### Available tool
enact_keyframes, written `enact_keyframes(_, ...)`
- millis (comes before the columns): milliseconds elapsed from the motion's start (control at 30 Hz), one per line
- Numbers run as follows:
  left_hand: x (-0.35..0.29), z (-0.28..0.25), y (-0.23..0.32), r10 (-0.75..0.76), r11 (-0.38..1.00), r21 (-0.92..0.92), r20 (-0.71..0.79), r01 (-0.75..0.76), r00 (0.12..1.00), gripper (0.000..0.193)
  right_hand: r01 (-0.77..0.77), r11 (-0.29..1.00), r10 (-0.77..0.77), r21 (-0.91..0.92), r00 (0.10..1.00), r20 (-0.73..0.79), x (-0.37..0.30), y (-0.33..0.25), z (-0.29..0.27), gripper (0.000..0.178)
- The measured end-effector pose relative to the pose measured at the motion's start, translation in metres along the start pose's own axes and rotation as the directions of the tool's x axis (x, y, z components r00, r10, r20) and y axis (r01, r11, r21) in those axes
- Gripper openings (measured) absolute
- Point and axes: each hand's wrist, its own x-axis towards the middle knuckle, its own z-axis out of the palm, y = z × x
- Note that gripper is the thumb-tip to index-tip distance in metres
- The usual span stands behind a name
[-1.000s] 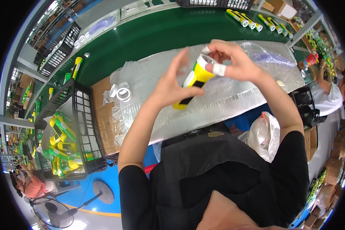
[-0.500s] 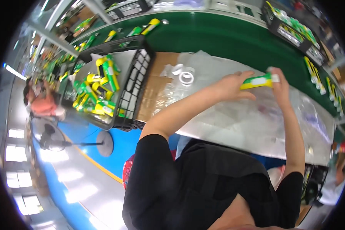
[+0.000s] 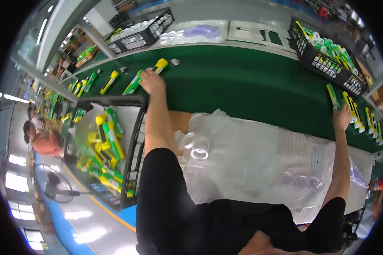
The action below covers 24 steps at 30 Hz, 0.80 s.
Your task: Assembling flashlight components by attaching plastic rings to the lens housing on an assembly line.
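On the green conveyor belt (image 3: 234,85), my left hand (image 3: 152,81) reaches to the far left, fingers curled over a green and yellow tube-shaped light (image 3: 161,65). A greener tube (image 3: 134,83) lies against the same hand, and the fingers partly hide where the two meet. Far to the right, my right hand (image 3: 342,117) has its fingers round the near end of a green tube (image 3: 332,96) on the belt. Beside it several yellow and green tubes (image 3: 352,109) lie in a row.
A black crate (image 3: 142,127) of tubes stands left. White rings (image 3: 200,151) lie on the plastic-covered bench (image 3: 247,148). Beyond the belt are another tube-filled crate (image 3: 327,63) and a crate of white parts (image 3: 149,35). A person (image 3: 47,142) and fan (image 3: 53,182) are farther left.
My hands have moved apart from the tube held between them over the bench. The left went to the belt's far left, the right to the row at right. The view has shifted too.
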Motion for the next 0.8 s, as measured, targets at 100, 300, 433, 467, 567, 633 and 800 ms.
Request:
enact_keyframes(100,0.017,0.013,0.031,-0.05,0.997,0.065,0.093,0.044,0.994,0.035,0.212,0.949,-0.173,0.235,0.969,-0.175,-0.008,-0.03,-0.037,0.048)
enact_keyframes(300,0.004,-0.012,0.04,0.146,0.975,0.158,0.06,-0.154,0.987,0.028,0.151,0.536,-0.291,0.831,0.957,0.014,-0.041,-0.154,-0.086,0.029)
enact_keyframes(433,-0.046,-0.064,0.055,0.39,0.852,-0.33,-0.12,-0.407,0.913,0.044,0.056,0.197,-0.51,0.979,0.859,0.054,-0.075,-0.232,-0.12,0.021)
enact_keyframes(467,-0.068,-0.09,0.065,0.438,0.737,-0.507,-0.146,-0.447,0.887,0.046,-0.031,0.065,-0.496,0.997,0.866,0.059,-0.085,-0.245,-0.128,0.02)
enact_keyframes(567,-0.155,-0.189,0.091,0.603,0.421,-0.827,-0.051,-0.373,0.796,0.044,-0.364,-0.081,-0.497,0.928,0.822,0.279,-0.108,-0.259,-0.149,0.032)
enact_keyframes(633,-0.219,-0.223,0.088,0.654,0.14,-0.954,-0.113,-0.266,0.748,0.039,-0.464,-0.046,-0.418,0.885,0.813,0.405,-0.116,-0.26,-0.191,0.034)
enact_keyframes(800,-0.329,-0.261,0.062,0.804,-0.128,-0.965,-0.237,-0.23,0.546,0.031,-0.63,-0.314,-0.318,0.71,0.775,0.547,-0.179,-0.202,-0.247,0.044)
